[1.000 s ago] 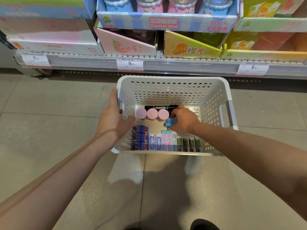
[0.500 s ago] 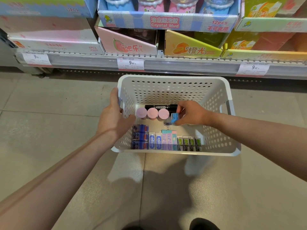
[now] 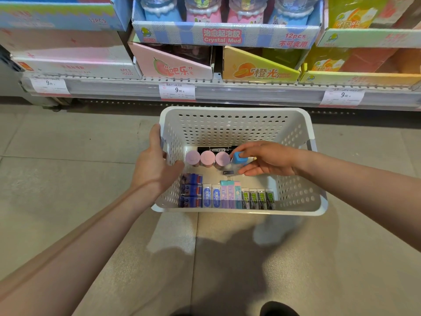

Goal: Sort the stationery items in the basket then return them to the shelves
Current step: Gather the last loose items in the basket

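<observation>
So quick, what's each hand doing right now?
Left hand: grips the left wall of the white basket.
Right hand: holds a small blue item inside the basket.

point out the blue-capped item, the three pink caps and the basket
blue-capped item (image 3: 238, 158), head view, on its blue cap
pink caps (image 3: 207, 157), head view, top of the middle cap
basket (image 3: 234, 109), head view, on the far rim

Beige tiled floor (image 3: 68, 167); a Crystal Mud display box (image 3: 225, 38); white price tags (image 3: 177, 91) along the rail
</observation>
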